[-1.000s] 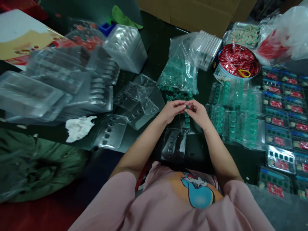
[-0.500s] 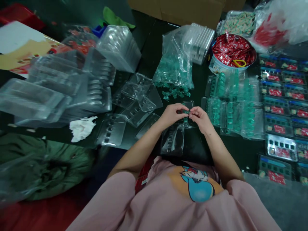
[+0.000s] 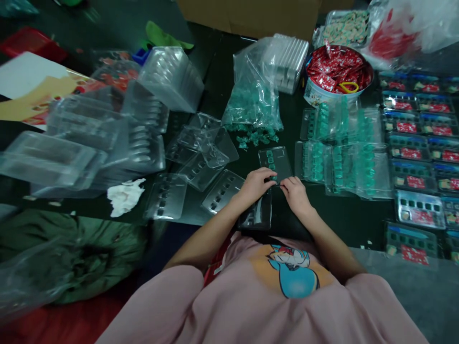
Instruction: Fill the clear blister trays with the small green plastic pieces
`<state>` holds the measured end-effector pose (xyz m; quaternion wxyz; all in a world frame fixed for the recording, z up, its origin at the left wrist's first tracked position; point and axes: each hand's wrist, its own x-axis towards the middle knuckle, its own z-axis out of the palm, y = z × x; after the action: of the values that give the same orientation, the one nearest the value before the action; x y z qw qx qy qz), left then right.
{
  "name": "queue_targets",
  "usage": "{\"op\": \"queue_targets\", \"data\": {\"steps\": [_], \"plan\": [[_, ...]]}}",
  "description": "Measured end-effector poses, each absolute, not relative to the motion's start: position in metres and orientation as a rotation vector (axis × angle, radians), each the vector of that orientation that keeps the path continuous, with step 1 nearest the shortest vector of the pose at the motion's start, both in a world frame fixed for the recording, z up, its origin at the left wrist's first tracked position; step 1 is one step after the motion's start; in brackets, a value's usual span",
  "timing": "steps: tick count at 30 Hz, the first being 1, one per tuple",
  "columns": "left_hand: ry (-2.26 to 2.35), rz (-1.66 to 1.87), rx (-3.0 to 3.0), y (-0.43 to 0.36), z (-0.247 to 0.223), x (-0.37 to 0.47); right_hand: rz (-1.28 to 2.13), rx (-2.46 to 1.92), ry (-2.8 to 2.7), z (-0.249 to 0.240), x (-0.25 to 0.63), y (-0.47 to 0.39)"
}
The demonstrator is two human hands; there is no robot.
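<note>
At centre, in front of the torso: a clear tray [image 3: 282,165] flat on the dark table [image 3: 373,217], with green pieces [image 3: 271,160] in the wells along its left side and its near end beneath the fingertips. Left hand [image 3: 256,188]: at the near end of the tray, with thumb and forefinger curled about a small green piece [image 3: 273,178]; firmness of pinch impossible to tell. Right hand [image 3: 297,195]: just beside the left, with thumb and forefinger close together at the tray's near edge; contact between the tips, or a hold on the edge, impossible to tell. Nearer the body, partly under the left hand: an unfilled tray [image 3: 255,217]. Beyond the tray: loose green pieces [image 3: 256,137] before the mouth of a transparent bag [image 3: 254,98] of the same. To the right: overlapping filled trays [image 3: 344,167], then rows of packs [image 3: 416,179] with red packets. Behind the filled trays: a round tin [image 3: 326,97] of red packets with a yellow loop [image 3: 348,87] on top. To the left: stacked clear trays [image 3: 89,148] and a crumpled white tissue [image 3: 125,196].
</note>
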<state>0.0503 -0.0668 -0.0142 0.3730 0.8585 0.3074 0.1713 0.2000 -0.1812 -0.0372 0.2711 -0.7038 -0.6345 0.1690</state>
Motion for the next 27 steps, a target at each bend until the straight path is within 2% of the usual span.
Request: {"op": "queue_targets", "data": {"steps": [27], "plan": [[0.804, 0.255, 2.45, -0.0756, -0.0193, 0.059, 0.467, -1.917, -1.653, -0.0448, 0.2056, -0.1769]]}}
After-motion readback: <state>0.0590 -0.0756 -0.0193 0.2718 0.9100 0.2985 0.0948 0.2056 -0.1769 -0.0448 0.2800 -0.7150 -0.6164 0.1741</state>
